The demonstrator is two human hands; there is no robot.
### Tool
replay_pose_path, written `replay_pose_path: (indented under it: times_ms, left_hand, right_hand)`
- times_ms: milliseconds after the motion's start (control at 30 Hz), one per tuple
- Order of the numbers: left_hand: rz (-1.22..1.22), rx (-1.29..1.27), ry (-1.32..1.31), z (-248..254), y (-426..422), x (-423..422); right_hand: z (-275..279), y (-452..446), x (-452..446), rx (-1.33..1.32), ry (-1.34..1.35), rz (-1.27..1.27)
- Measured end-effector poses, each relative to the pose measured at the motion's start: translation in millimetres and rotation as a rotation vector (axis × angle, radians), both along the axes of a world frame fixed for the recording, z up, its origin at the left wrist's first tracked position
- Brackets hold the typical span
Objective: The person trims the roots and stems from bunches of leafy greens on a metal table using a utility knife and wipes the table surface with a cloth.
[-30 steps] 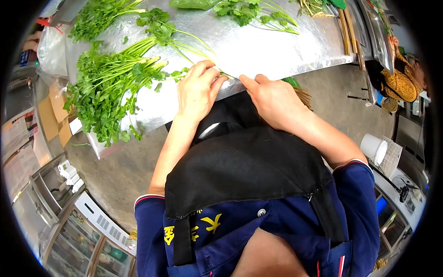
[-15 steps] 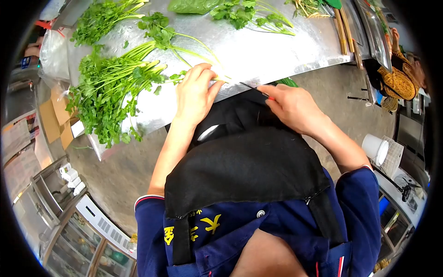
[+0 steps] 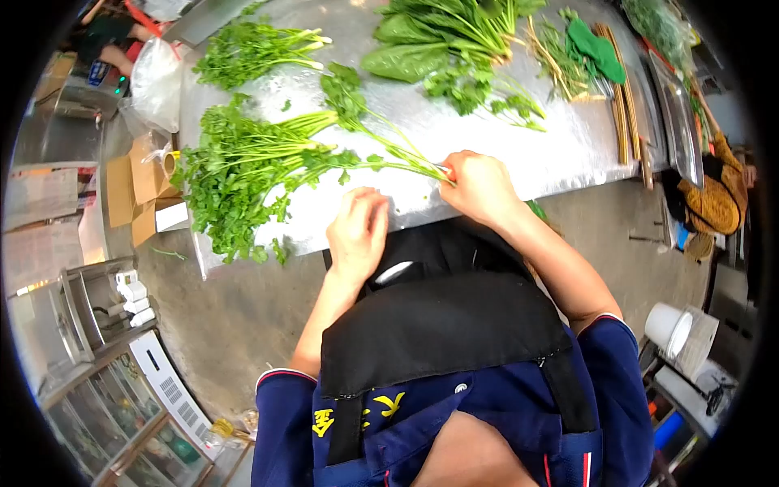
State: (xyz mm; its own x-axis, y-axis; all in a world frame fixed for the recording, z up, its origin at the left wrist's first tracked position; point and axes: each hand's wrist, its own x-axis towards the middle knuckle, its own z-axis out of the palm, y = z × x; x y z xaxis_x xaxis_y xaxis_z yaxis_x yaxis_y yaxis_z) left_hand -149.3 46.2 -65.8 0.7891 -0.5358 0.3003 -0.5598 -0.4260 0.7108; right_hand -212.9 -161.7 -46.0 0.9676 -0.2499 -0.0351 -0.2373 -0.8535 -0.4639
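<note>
My right hand [image 3: 482, 188] is closed near the front of the metal table, its fingertips pinching the stem ends of loose coriander stalks [image 3: 398, 150]. A sliver of the knife [image 3: 445, 170] shows at those fingertips; its handle is hidden in the hand. My left hand [image 3: 355, 235] hovers at the table's front edge, fingers loosely bent and apart, with nothing visible in it. To its left lies a big bunch of leafy coriander [image 3: 231, 166], stems pointing right. Behind that is a smaller coriander bunch [image 3: 256, 57].
On the metal table [image 3: 568, 154] are broad-leaf greens [image 3: 406, 61], loose sprigs [image 3: 487, 89], a green cloth [image 3: 595, 50] and wooden sticks [image 3: 626, 114]. A plastic bag [image 3: 156, 81] and a cardboard box [image 3: 134, 191] stand left. Another person [image 3: 714, 195] is at far right.
My right hand has moved forward onto the stem ends. My left hand has let go of the stalk and drawn back toward the table edge. The view has shifted, showing more of the table's far side.
</note>
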Motion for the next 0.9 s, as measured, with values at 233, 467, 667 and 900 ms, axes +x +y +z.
replay_pose_path:
  times_ms: [233, 467, 667, 900]
  left_hand:
    - [0.044, -0.018, -0.068, -4.2, 9.3, 13.8]
    - [0.110, -0.074, -0.134, -13.8, 8.2, 21.6]
    - [0.124, -0.063, -0.154, -14.3, 9.7, 22.0]
    - [0.126, -0.052, -0.155, -15.4, 9.8, 21.7]
  right_hand:
    - [128.0, -51.3, 20.0, 0.763, 0.179, -0.173]
    - [165.2, -19.9, 144.0, 0.713, -0.272, 0.055]
    - [53.3, 3.5, 268.7, 0.039, -0.517, 0.012]
    - [25.1, 39.5, 189.3, 0.162, -0.059, 0.346]
